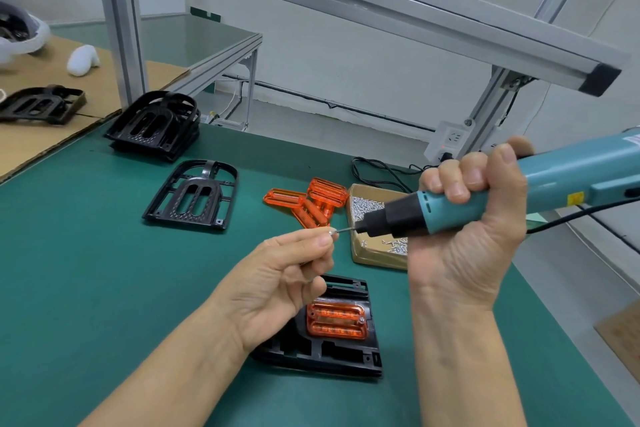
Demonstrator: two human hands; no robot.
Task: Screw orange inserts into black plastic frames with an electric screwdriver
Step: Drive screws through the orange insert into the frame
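Left hand [277, 274] pinching screw [333, 233] onto bit tip, right hand [474, 218] fisted round teal electric screwdriver [502, 198]; seat squarely before lowering to orange insert [336, 320] in black frame [332, 350] beneath left hand.

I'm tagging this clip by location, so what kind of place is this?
Most likely a small factory assembly bench: a green work mat under an aluminium extrusion frame, a stack of black plastic frames, and a cardboard box of small silver screws beside the teal electric screwdriver.
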